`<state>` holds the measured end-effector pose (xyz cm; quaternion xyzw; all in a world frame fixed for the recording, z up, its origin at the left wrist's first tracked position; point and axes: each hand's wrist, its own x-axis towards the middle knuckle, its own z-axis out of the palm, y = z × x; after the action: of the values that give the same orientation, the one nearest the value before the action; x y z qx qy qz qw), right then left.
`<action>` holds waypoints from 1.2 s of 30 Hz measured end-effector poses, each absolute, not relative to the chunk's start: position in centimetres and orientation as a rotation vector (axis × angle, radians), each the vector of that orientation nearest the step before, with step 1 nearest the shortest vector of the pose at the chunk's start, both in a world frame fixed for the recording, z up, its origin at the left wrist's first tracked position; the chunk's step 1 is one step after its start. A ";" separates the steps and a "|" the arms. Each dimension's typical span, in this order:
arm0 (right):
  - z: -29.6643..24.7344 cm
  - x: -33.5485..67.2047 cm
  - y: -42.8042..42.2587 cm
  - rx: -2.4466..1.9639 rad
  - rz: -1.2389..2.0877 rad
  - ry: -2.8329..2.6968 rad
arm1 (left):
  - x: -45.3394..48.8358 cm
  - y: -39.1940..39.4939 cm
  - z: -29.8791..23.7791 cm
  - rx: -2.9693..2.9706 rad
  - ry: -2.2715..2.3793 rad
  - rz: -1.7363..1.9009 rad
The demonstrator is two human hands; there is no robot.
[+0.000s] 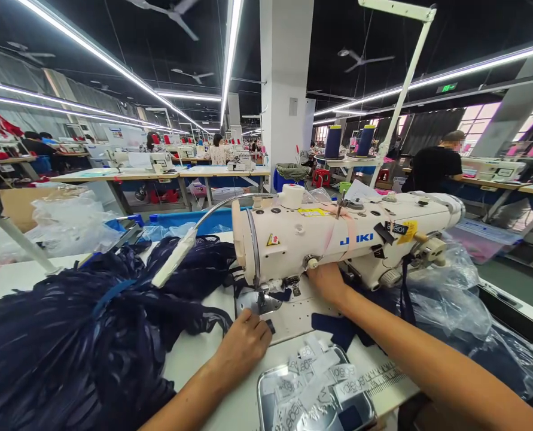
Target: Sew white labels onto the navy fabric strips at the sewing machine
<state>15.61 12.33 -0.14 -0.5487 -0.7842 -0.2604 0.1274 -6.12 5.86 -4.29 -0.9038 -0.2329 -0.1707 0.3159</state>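
A white JUKI sewing machine (288, 242) stands across the table in front of me. My left hand (246, 338) rests by the front edge of its metal needle plate (252, 302), fingers curled together; whatever they may hold is hidden. A small dark edge shows beside the knuckles. My right hand (323, 280) reaches under the machine's arm, and its fingers are out of sight behind the machine. Dark navy fabric (333, 328) lies below my right wrist. Closer to me, a metal tray (262, 401) holds many white printed labels (308, 380).
A large heap of navy strips (69, 335) covers the table's left side, tied with a blue band (113, 293). A bendable lamp (174, 260) hangs over it. Plastic-wrapped navy goods (454, 305) lie at right. A person in black (434, 167) sits further back.
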 end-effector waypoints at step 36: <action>-2.2 10.9 8.5 -1.302 0.168 -2.655 | -7.4 5.0 -4.0 -2.343 -0.763 -0.457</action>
<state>10.86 8.46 -2.20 -0.4378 -0.8928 0.0564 0.0898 -7.41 5.04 -4.00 -0.8882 -0.2891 -0.1731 0.3123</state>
